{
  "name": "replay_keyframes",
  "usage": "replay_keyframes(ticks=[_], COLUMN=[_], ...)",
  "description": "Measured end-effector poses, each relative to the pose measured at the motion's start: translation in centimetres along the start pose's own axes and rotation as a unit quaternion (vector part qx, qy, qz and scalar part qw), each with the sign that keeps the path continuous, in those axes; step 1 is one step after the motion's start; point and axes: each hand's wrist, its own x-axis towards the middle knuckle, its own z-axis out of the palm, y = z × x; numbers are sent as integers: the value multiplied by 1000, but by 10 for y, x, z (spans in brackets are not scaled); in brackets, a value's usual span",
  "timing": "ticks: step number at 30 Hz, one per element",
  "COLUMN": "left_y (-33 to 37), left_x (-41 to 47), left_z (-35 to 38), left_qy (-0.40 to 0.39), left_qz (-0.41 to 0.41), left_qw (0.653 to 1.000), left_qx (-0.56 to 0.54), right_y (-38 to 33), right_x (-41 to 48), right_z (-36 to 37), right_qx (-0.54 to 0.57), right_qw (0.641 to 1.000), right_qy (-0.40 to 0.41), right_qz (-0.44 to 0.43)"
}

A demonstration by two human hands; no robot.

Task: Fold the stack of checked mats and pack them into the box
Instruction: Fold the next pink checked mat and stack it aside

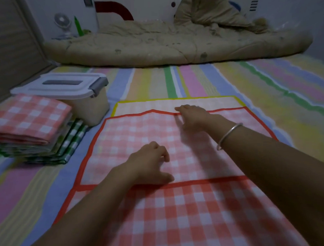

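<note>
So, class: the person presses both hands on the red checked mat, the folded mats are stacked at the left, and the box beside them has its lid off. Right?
One slip. The head view shows the box with its lid on. Otherwise right: left hand and right hand press the red checked mat; folded mats sit left.

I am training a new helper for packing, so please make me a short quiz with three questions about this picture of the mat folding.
1. True or false: the lid of the box is off.
2. Which hand touches the far red edge of the red mat? A) left hand B) right hand C) neither
3. Fill in: the pile of folded mats lies to the ____ of the spread mat.

Key: 1. false, the lid is on. 2. B; the left hand presses the folded part nearer to the person. 3. left, in front of the box.
</note>
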Motion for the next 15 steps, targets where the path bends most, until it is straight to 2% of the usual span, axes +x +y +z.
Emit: replay_keyframes(ticks=[3,5,10,15], left_y=[3,4,5,-3], left_x=[2,2,2,-8], left_z=[3,3,2,13], left_qy=[-9,-17,-13,49], left_qz=[2,-1,-1,-3], left_qw=[1000,1000,1000,999], left_qx=[12,12,11,12], right_y=[3,4,3,2], right_x=[18,23,20,0], right_z=[3,6,1,-14], right_qx=[-35,-56,-159,-103], right_qw=[998,997,985,982], right_qy=[-53,-50,66,157], right_qz=[22,25,4,9])
